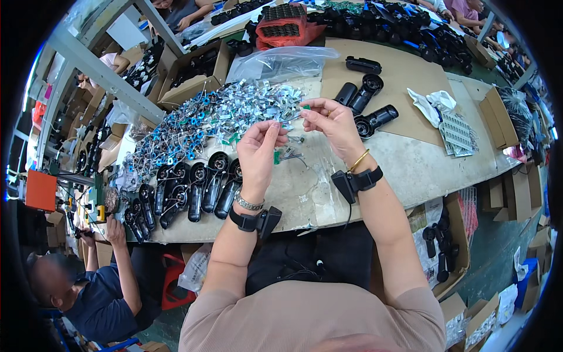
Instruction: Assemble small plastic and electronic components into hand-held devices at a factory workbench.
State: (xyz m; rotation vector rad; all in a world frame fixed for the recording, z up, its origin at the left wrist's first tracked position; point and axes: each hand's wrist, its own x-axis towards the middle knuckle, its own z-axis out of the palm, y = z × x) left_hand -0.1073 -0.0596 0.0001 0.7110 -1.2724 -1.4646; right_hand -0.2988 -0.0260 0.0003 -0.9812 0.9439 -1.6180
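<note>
My left hand (262, 154) is closed in a pinch over the middle of the bench. A thin wire (291, 118) runs from its fingertips toward the right hand. Close by on the right, my right hand (335, 126) pinches a small green circuit board (305, 108) between thumb and fingers. Just beyond both hands spreads a big heap of small silvery parts with wires (252, 100), some carrying blue rings (171, 158). A few loose parts with green boards (277, 157) lie beside my left hand.
Several black plastic housings (197, 190) line the near left edge of the bench (328, 202); more black housings (375, 120) lie on cardboard (404, 88). White gloves (433, 105) and a parts sheet (458, 134) are at the right. A co-worker (97, 293) works at the left.
</note>
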